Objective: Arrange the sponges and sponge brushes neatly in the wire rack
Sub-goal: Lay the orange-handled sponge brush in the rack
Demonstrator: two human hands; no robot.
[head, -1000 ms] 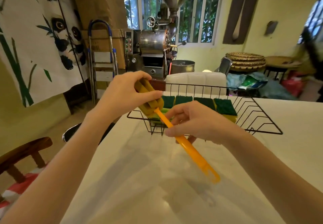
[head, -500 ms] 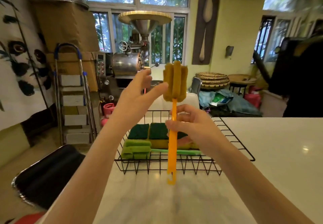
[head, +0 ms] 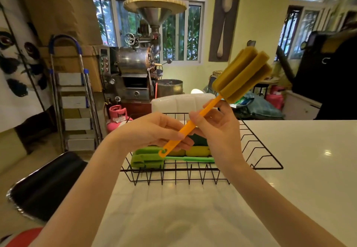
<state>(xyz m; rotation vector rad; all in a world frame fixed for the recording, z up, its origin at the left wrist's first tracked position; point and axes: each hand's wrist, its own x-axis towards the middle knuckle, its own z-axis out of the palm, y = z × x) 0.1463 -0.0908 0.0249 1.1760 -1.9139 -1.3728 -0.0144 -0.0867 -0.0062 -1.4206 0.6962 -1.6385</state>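
Gripping the orange sponge brush by its handle, both the left hand and right hand hold it tilted above the wire rack on the counter; its sponge head points up-right. No legible writing.

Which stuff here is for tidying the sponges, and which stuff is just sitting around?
For the job: orange sponge brush held in both hands, left hand, right hand; wire rack; green sponge brush; sponges.

Just around: stepladder, pink gas bottle, metal machine.
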